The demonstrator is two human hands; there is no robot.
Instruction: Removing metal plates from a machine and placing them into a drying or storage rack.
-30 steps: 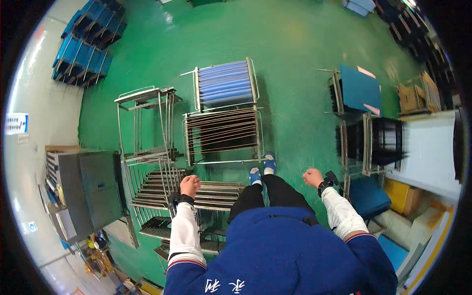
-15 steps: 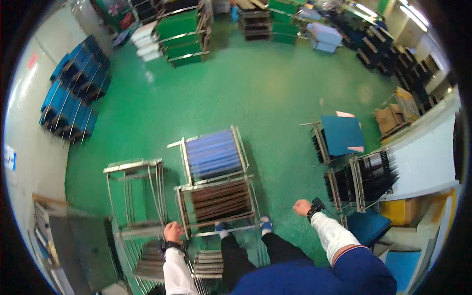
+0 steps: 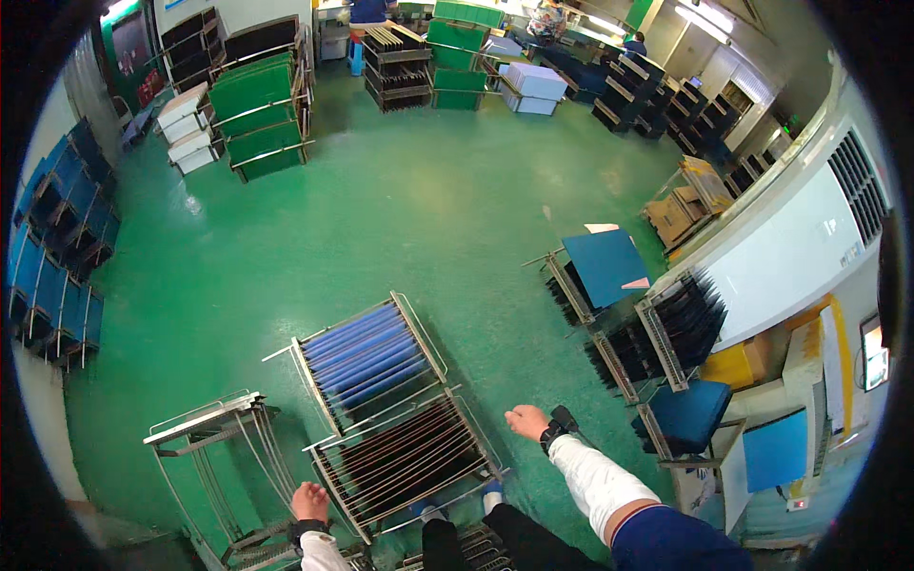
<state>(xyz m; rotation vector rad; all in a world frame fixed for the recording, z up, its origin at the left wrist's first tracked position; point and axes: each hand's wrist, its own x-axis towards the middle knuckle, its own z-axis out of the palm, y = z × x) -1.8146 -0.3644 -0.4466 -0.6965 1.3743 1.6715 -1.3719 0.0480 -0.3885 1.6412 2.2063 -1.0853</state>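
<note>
My left hand, in a white sleeve with a dark band at the wrist, hangs at the lower left with its fingers curled and nothing seen in them. It is nearest to the metal rack of dark panels, next to its left side; I cannot tell whether they touch. My right hand is closed in a loose fist over the green floor, with a black device on its wrist and no object showing. Beyond the dark panels stands a rack of blue panels. An empty metal frame rack stands left of them.
Racks of black panels, one topped by a blue board, line the right. Blue racks stand along the left wall. Green panel racks and white boxes stand far off, with people at the back benches.
The view has turned to the right and tilted up, so the racks appear shifted left and more of the back shows. In the picture, both hands sit lower and farther left, still curled.
</note>
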